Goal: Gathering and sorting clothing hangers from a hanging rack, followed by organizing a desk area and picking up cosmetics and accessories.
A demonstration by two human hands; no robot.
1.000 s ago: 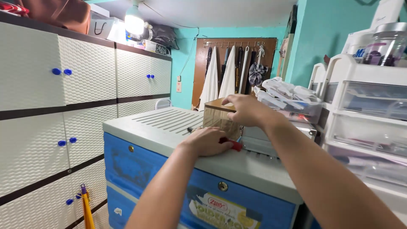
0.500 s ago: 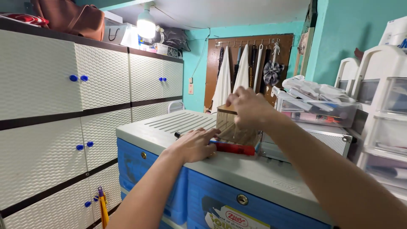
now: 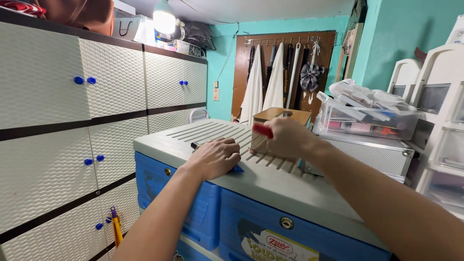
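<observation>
My right hand (image 3: 289,138) is closed around a red marker (image 3: 262,129), held up just in front of a small wooden box (image 3: 285,115) that stands on the grey cabinet top (image 3: 270,183). On the same top, to the left, rests my left hand (image 3: 216,157). Its fingers are curled over a dark pen whose black tip (image 3: 194,145) sticks out at the left. A blue pen end (image 3: 237,169) pokes out at the hand's right side. Both forearms reach in from the bottom of the view.
The cabinet has blue drawers (image 3: 193,193) with round locks. White wardrobe doors (image 3: 72,140) with blue knobs fill the left. A silver case (image 3: 372,154) carries a clear bin (image 3: 367,121) of clutter, with white drawer units (image 3: 440,111) at right. Towels (image 3: 275,82) hang on the back wall.
My right hand has picked the red marker up off the cabinet top and raised it beside the wooden box. My left hand has closed over the pens left lying there.
</observation>
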